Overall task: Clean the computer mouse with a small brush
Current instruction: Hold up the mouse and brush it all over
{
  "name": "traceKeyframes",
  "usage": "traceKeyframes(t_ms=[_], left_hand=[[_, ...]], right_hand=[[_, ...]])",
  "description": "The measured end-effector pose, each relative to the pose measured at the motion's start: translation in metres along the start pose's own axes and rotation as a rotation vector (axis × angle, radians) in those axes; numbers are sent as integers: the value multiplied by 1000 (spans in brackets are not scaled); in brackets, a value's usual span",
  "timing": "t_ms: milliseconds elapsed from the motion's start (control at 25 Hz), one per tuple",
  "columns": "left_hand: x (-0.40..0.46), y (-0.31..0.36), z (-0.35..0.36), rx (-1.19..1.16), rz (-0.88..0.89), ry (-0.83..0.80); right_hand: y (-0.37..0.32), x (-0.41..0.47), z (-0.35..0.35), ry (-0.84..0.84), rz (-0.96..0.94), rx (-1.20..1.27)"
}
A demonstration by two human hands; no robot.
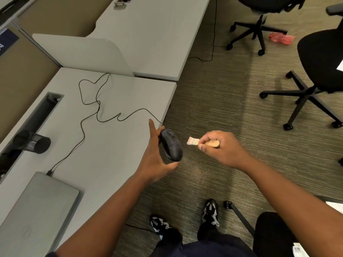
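Holding the mouse by its sides above the desk edge, the left hand is gripping this light, smooth thing while the right hand is clutching the brush near it.

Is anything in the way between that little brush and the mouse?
Nothing visible. The right hand grips the brush, bristles pointing at the mouse held up by the left hand, with only open air above the carpet between them.

From my feed: brush handle mostly buried in the right hand, laptop corner off-frame.
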State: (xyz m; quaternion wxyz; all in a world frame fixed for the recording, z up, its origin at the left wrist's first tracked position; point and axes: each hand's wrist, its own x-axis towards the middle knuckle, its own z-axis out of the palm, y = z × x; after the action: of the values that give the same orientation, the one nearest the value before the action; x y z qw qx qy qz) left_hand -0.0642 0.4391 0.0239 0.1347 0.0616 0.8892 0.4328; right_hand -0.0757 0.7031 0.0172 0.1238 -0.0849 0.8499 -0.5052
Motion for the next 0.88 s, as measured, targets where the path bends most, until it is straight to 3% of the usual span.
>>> traceKeyframes(t_ms=[160, 280, 560, 880], left_hand=[[-1, 1, 0, 13, -6, -5], [0, -1, 1, 7, -24, -19], [-2, 0, 4, 0, -14, -36], [-4, -4, 2, -14, -31, -36]], right_hand=[[-13, 1, 2, 150, 107, 387], [-23, 2, 5, 163, 145, 530], [-36, 9, 11, 72, 101, 394], [-33, 6, 12, 48, 108, 405]])
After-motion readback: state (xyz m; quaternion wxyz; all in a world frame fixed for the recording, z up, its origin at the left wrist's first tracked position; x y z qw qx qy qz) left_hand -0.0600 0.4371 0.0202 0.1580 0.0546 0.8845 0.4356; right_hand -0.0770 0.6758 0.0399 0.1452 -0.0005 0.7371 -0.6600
